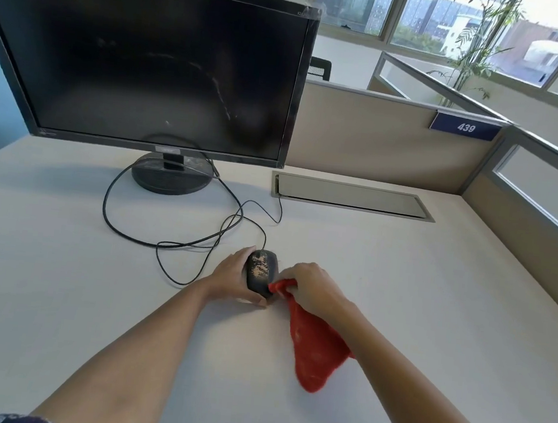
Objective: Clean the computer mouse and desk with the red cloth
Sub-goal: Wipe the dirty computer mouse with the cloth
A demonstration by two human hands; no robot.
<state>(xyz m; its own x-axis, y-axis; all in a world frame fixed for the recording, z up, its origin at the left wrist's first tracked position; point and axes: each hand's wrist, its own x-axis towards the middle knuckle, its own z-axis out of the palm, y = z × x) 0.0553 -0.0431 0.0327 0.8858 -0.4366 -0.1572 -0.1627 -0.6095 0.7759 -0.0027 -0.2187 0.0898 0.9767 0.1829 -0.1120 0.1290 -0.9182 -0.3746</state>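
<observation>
Near the white desk's (59, 257) front edge, left hand (229, 276) is gripping a smudged black mouse (261, 271); right hand (311, 287) is clutching a crumpled red cloth (314, 349). Partition sign (465, 127) is reading "439".

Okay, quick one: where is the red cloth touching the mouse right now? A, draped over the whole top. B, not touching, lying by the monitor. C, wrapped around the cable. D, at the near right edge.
D: the right hand presses the red cloth against the mouse's near right edge, top still speckled.

Mouse (261, 271) on desk (400, 293), before monitor (148, 66), cloth (315, 346) right.
</observation>
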